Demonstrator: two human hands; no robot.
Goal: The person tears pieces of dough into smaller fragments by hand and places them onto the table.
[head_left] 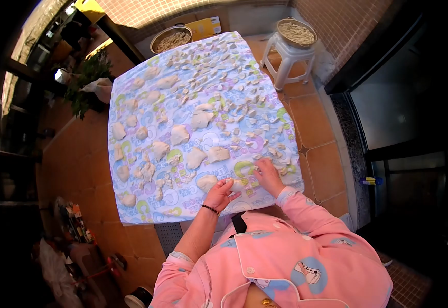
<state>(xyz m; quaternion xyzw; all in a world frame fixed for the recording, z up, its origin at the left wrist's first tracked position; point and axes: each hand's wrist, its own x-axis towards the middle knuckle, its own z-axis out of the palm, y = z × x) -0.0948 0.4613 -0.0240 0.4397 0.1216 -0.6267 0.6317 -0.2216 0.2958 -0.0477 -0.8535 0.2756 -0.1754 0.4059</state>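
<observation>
A patterned cloth (147,113) covers the table, with several pale, dough-like lumps and many small torn pieces spread over it. Near the front edge my left hand (221,195), with a dark bead bracelet at the wrist, pinches a pale piece (236,186). Beside it lies a larger pale lump (207,183). To the right, my right hand (268,173) rests low over the cloth with its fingers curled, close to small pieces (274,152). What its fingertips hold, if anything, is too small to tell.
A round basket (297,33) of pale pieces stands on a white stool (284,64) at the back right. Behind the table sit another full basket (171,39) and a yellow box (205,28). A plant (84,82) is at the left.
</observation>
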